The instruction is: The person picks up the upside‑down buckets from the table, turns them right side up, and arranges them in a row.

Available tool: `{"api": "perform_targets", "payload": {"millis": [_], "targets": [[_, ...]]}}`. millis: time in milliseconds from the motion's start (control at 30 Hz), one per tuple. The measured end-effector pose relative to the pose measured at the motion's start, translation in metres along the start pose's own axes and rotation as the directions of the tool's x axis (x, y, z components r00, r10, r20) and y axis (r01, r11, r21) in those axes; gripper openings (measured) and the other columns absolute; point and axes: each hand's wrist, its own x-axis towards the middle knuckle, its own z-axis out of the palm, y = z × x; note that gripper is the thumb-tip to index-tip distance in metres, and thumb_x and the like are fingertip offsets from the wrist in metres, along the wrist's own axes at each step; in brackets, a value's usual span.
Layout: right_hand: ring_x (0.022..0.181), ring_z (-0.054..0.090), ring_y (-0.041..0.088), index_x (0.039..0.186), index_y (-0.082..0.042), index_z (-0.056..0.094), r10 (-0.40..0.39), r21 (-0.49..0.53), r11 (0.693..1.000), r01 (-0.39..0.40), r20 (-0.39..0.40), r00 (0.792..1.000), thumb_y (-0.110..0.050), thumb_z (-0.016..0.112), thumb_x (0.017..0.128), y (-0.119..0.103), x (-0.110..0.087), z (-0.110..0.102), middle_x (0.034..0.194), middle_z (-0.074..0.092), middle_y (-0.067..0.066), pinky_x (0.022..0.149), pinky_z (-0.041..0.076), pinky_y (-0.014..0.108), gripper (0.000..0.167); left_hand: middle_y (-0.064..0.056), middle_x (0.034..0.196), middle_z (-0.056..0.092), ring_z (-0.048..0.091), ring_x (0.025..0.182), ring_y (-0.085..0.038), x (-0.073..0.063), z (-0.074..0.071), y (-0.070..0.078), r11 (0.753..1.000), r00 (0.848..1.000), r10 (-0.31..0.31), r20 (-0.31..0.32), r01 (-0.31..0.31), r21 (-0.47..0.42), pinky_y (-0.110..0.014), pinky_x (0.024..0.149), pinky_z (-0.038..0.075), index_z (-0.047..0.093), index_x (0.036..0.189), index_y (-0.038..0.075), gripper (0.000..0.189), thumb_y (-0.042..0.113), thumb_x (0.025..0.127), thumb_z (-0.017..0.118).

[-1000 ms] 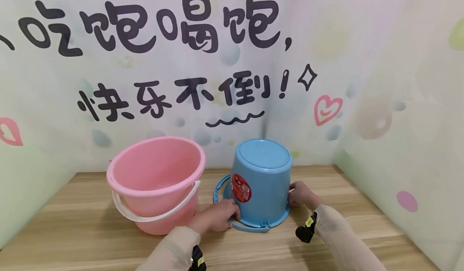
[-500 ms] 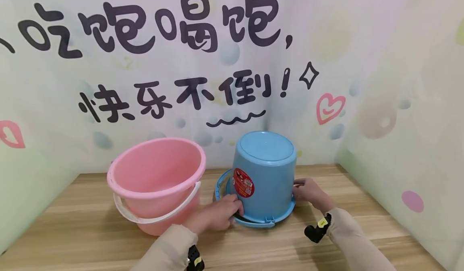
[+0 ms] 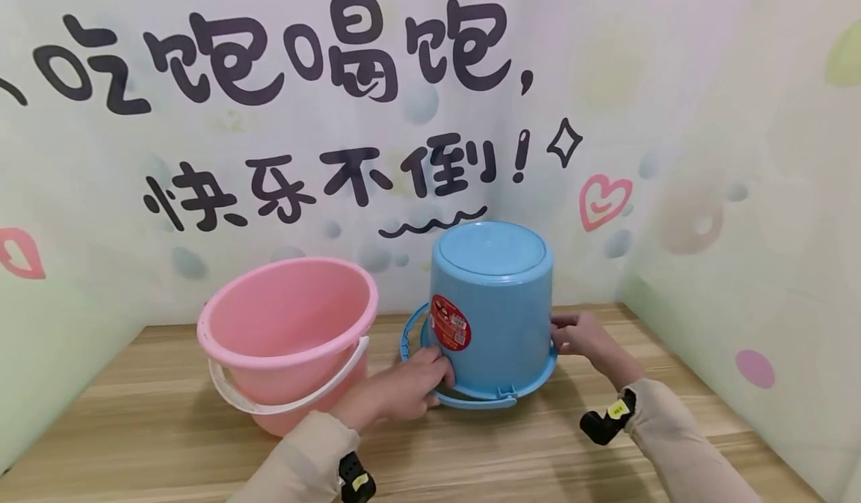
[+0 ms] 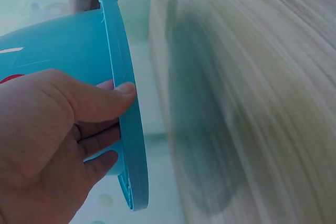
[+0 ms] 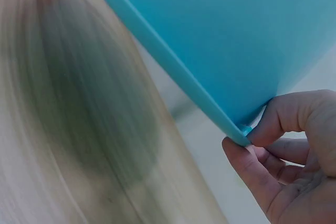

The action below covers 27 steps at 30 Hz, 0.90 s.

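A blue bucket (image 3: 498,323) is held upside down, its base facing up and a red label on its side. The left wrist view shows a gap between its rim and the wooden table. My left hand (image 3: 413,383) grips the rim on the left, thumb on the outer edge and fingers curled behind. On the opposite side my right hand (image 3: 584,337) pinches the rim between thumb and fingers, as the right wrist view shows closely. The bucket's blue handle (image 3: 471,401) hangs around the rim at the front and left.
Left of the blue bucket stands a pink bucket (image 3: 289,357), upright, with its white handle (image 3: 296,406) hanging at the front. A printed curtain (image 3: 336,129) closes off the back, and pale walls flank the wooden table (image 3: 430,466).
Both hands have raised the blue bucket off the table, and it has shifted slightly right. Its handle came up with it. The pink bucket has stayed in place.
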Motion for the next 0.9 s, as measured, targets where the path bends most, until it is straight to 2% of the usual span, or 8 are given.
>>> {"api": "perform_targets", "payload": {"millis": [233,367,633,700,767,833,900], "targets": [[0.098,0.058,0.028,0.124,0.017,0.044,-0.028,-0.035,0.999,0.028,0.003,1.0,-0.008,0.053,0.084,-0.012,-0.011,-0.008,0.124,0.047,0.031,0.083,0.048,0.043,0.048,0.003,0.102,0.04,0.037,0.102,-0.014,-0.004,-0.013,0.003,0.991,1.0,0.023,-0.005,-0.024,-0.131,-0.028,0.09,0.039,0.05,0.102,0.014,0.021,0.009,0.086,0.062],[0.093,0.059,0.024,0.122,0.017,0.046,-0.049,-0.043,0.998,0.049,0.009,0.999,-0.007,0.051,0.081,-0.017,-0.017,-0.011,0.121,0.051,0.03,0.082,0.049,0.042,0.048,0.003,0.1,0.039,0.036,0.1,-0.014,-0.006,-0.018,0.005,0.981,0.998,0.061,-0.019,-0.063,-0.184,-0.028,0.089,0.037,0.048,0.102,0.013,0.022,0.009,0.086,0.062],[0.085,0.06,0.02,0.115,0.018,0.052,-0.086,-0.021,0.996,0.087,0.041,0.995,-0.004,0.047,0.078,-0.021,-0.024,-0.015,0.107,0.059,0.024,0.075,0.051,0.036,0.043,0.004,0.099,0.037,0.038,0.101,-0.014,-0.009,-0.025,0.009,0.959,0.996,0.087,-0.038,-0.094,-0.269,-0.028,0.089,0.038,0.047,0.101,0.013,0.025,0.01,0.083,0.064],[0.082,0.059,0.019,0.107,0.015,0.057,-0.084,-0.023,0.996,0.085,0.047,0.995,-0.004,0.047,0.078,-0.023,-0.025,-0.015,0.099,0.06,0.019,0.074,0.051,0.035,0.037,0.004,0.099,0.038,0.039,0.101,-0.014,-0.01,-0.027,0.01,0.953,0.996,0.084,-0.04,-0.092,-0.288,-0.029,0.089,0.039,0.048,0.102,0.013,0.026,0.011,0.082,0.064],[0.079,0.057,0.019,0.091,0.008,0.06,-0.077,-0.025,0.997,0.079,0.055,0.996,-0.005,0.046,0.077,-0.025,-0.026,-0.015,0.09,0.059,0.014,0.072,0.051,0.033,0.024,0.004,0.099,0.039,0.04,0.101,-0.014,-0.011,-0.029,0.011,0.947,0.995,0.086,-0.043,-0.095,-0.307,-0.028,0.089,0.039,0.048,0.102,0.013,0.027,0.012,0.082,0.065],[0.077,0.056,0.019,0.077,0.002,0.055,-0.079,-0.035,0.996,0.081,0.065,0.995,-0.006,0.045,0.077,-0.028,-0.027,-0.016,0.083,0.056,0.01,0.071,0.05,0.032,0.013,0.004,0.101,0.039,0.04,0.101,-0.013,-0.012,-0.032,0.011,0.942,0.995,0.087,-0.044,-0.096,-0.322,-0.028,0.089,0.039,0.047,0.103,0.013,0.028,0.014,0.081,0.064],[0.074,0.055,0.019,0.069,-0.003,0.048,-0.077,-0.037,0.996,0.08,0.071,0.994,-0.006,0.044,0.078,-0.03,-0.028,-0.016,0.078,0.053,0.009,0.07,0.049,0.032,0.01,0.004,0.102,0.04,0.04,0.101,-0.014,-0.013,-0.034,0.011,0.935,0.995,0.09,-0.048,-0.101,-0.341,-0.029,0.09,0.04,0.047,0.105,0.012,0.029,0.014,0.081,0.064]]}}
